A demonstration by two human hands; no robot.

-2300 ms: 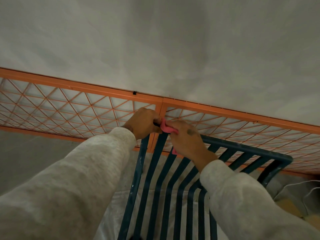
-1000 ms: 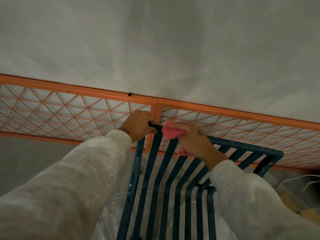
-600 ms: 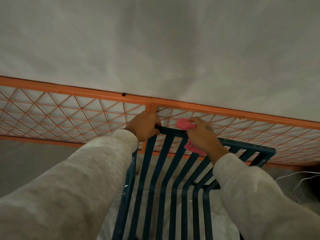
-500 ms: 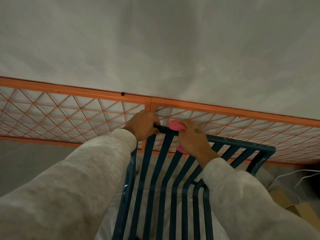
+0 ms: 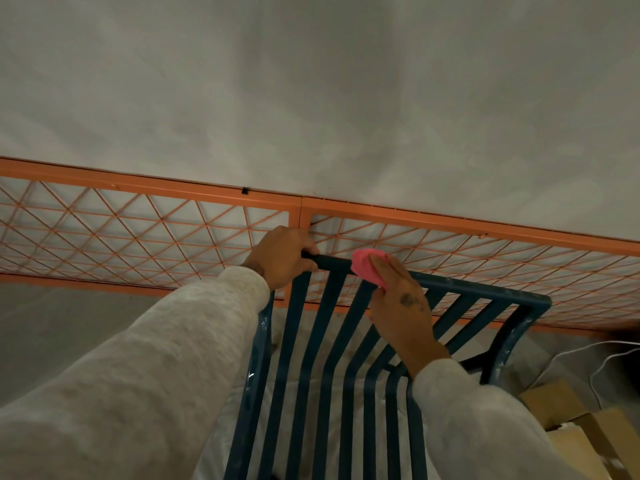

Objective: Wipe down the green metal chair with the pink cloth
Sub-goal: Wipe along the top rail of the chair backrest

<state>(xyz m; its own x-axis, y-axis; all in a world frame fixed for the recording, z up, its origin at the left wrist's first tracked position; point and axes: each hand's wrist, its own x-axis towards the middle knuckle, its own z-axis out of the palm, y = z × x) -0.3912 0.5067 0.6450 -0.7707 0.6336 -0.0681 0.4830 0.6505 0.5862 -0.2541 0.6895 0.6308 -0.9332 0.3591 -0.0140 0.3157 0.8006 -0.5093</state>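
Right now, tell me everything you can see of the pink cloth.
The pink cloth is a small, soft-looking rag, bunched into a wad. It is pressed onto the top rail of the green metal chair under the fingers of the right hand, which hides most of it; a pink edge also shows below the palm. The left hand grips the same rail just beside it, not touching the cloth.

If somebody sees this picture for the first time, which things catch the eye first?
The pink cloth, pressed by the right hand onto the top rail of the green metal chair, at centre. The left hand grips the rail's left corner. Behind them runs an orange lattice fence.
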